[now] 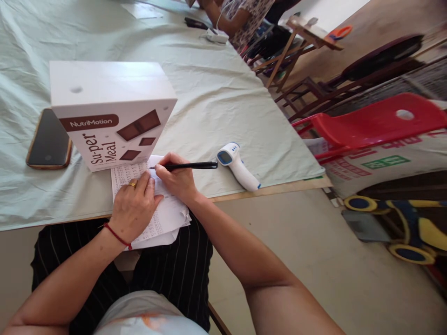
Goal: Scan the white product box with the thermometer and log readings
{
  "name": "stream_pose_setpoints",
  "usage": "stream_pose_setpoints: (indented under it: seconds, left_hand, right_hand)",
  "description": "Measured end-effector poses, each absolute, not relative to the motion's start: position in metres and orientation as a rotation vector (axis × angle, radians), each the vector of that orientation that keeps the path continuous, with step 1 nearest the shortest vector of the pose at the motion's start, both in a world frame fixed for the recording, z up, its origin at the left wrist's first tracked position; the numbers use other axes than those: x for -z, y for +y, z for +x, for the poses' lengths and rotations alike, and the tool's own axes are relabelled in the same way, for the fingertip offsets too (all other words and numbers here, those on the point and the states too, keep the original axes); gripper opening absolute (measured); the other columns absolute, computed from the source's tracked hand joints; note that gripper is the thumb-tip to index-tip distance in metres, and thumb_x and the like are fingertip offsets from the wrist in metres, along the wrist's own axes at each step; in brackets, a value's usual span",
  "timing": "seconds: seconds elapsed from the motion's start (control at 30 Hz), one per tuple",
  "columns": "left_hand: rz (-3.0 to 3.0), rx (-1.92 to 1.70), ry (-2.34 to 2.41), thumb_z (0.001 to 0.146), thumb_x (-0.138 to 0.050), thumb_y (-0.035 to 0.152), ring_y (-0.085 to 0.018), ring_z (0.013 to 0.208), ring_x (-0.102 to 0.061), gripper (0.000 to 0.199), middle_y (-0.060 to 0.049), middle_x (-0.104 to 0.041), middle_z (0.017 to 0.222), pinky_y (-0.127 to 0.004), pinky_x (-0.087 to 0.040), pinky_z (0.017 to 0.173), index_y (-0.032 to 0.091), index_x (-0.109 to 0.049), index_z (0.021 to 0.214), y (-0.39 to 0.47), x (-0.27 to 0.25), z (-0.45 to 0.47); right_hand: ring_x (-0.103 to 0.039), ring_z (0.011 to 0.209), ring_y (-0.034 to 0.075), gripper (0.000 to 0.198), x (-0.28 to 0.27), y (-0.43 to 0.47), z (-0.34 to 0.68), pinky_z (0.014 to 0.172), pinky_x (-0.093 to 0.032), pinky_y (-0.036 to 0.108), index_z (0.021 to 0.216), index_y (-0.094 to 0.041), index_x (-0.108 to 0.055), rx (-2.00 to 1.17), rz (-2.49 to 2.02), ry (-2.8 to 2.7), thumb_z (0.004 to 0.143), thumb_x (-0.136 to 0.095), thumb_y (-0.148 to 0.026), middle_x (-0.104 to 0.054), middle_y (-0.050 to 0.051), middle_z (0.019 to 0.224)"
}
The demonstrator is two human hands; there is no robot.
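Observation:
My right hand (pixel 178 179) grips a black pen (pixel 192 165), its tip touching a sheet of paper (pixel 164 214) covered in handwritten rows. Flat on the same paper lies my left hand (pixel 136 204), fingers stretched out and pointing toward the pen tip. The papers overhang the table edge, and one corner curls up. Just beyond them stands a white box (pixel 115 111) printed "NutriMotion" and "Su-per Meal", covering the paper's far edge. Right of the pen a white and blue infrared thermometer (pixel 239 167) rests on the cloth.
A phone (pixel 50 139) lies left of the box on the pale green tablecloth (pixel 209 102). Across the table a person's arm (pixel 230 21) shows near a white power strip (pixel 216 36). To the right are a red plastic chair (pixel 377 121) and a blue and yellow scooter (pixel 414 223).

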State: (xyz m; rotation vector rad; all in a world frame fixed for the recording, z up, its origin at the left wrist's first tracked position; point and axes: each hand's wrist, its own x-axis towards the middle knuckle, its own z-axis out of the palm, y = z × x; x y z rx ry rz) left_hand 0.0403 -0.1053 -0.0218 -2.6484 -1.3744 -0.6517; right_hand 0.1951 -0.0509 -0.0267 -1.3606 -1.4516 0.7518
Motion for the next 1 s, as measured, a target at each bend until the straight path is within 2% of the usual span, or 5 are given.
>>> stream_pose_setpoints:
  seconds: [0.17,0.53,0.83,1.0]
  left_hand:
    - [-2.669,0.654,-1.395,0.103,-0.062,0.027,-0.032,0.102,-0.075,0.031,-0.021,-0.073,0.132,-0.042,-0.063,0.076,0.008,-0.073,0.125,-0.1051,0.0216,0.0400]
    - [-2.583,0.704,-1.307,0.101,-0.066,0.026,-0.031,0.097,-0.075,0.031,-0.020,-0.076,0.127,-0.041,-0.063,0.073,0.003,-0.074,0.121,-0.1054,0.0213,0.0403]
    - [-2.634,0.633,-1.365,0.101,-0.066,0.026,-0.031,0.101,-0.075,0.031,-0.020,-0.074,0.131,-0.040,-0.062,0.077,0.007,-0.073,0.124,-0.1055,0.0213,0.0403]
    - [-2.595,0.680,-1.336,0.099,-0.069,0.026,-0.031,0.098,-0.075,0.032,-0.020,-0.075,0.130,-0.040,-0.062,0.074,0.004,-0.073,0.122,-0.1054,0.0230,0.0405]
  right_hand:
    - [-0.045,0.062,0.015,0.013,0.0278,-0.0507,0.1956,0.064,-0.046,0.031,0.064,-0.026,-0.049,-0.704,-1.369,-1.457,0.073,-0.057,-0.028,-0.050,-0.005,0.061]
    - [-0.044,0.060,0.014,0.012,0.0278,-0.0511,0.1954,0.063,-0.044,0.030,0.063,-0.026,-0.048,-0.718,-1.350,-1.469,0.072,-0.057,-0.028,-0.048,-0.006,0.059]
    - [-0.048,0.063,0.016,0.014,0.0291,-0.0517,0.1984,0.065,-0.046,0.032,0.065,-0.026,-0.049,-0.661,-1.370,-1.445,0.075,-0.058,-0.025,-0.051,-0.004,0.062]
    - [-0.048,0.064,0.016,0.013,0.0292,-0.0521,0.1973,0.065,-0.046,0.031,0.063,-0.026,-0.050,-0.630,-1.389,-1.435,0.074,-0.058,-0.027,-0.053,-0.004,0.061]
